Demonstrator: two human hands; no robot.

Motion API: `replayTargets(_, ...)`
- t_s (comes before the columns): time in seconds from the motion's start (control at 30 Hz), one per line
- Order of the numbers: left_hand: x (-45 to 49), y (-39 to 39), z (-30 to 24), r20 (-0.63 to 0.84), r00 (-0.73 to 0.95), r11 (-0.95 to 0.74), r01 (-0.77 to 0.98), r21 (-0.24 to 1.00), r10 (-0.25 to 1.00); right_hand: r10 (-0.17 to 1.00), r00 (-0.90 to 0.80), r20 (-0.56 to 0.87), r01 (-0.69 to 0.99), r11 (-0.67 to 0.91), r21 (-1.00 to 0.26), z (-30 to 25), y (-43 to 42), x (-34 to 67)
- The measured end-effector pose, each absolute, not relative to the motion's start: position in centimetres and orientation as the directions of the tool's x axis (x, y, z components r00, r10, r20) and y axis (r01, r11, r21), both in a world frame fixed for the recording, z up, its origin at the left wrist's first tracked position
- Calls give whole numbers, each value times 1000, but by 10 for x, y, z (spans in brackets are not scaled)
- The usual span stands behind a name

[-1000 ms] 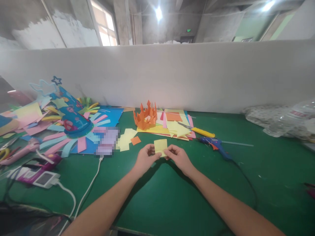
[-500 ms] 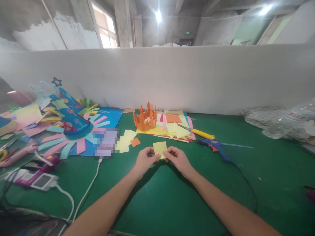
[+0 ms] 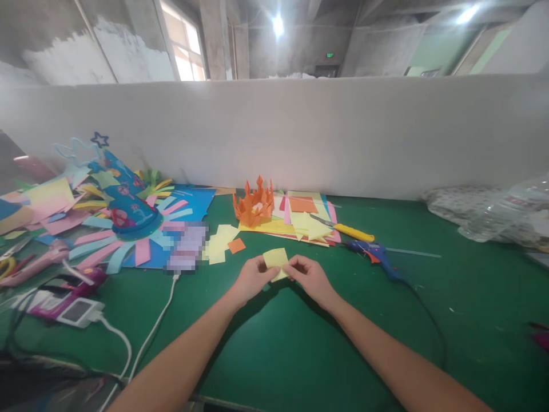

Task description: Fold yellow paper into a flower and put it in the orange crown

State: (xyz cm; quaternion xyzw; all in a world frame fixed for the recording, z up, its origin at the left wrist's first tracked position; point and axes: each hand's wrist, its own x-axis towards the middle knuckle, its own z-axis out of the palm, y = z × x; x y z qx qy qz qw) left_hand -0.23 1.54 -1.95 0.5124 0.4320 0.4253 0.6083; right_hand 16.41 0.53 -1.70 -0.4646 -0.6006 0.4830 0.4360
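A small yellow paper piece [image 3: 275,258] is pinched between both hands just above the green table [image 3: 300,355]. My left hand [image 3: 252,277] grips its left lower edge with closed fingers. Its right lower edge is gripped by my right hand [image 3: 309,277], fingers closed too. The two hands nearly touch each other under the paper. The paper leans back and to the left.
An orange paper crown [image 3: 254,205] and a stack of coloured sheets [image 3: 306,220] lie behind the hands. A yellow-handled cutter [image 3: 351,232] and a blue glue gun [image 3: 374,254] lie to the right. A blue decorated paper hat [image 3: 128,200], scraps, a charger and white cable [image 3: 150,332] are on the left.
The yellow paper has tipped over and looks shorter than before. Both hands have stayed in nearly the same place, drawn slightly closer together.
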Motion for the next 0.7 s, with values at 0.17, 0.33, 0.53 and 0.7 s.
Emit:
replayTargets(0.17, -1, 13, -17, -104, 267, 138, -111, 984, 958, 978, -191, 84, 127, 109, -986, -19, 5, 162)
replayTargets(0.33, -3, 13, -12, -140, 283, 199, -191, 961, 949, 938, -203, 280, 127, 309, -943, -21, 3, 163)
replayTargets(0.53, -6, 12, -7, -205, 351, 324, -326, 888, 914, 888, -295, 354, 328, 442, -835, -19, 0, 163)
replayTargets(0.7, -6, 13, -13, -200, 300, 281, -257, 925, 933, 903, -263, 340, 321, 414, -852, -20, 1, 164)
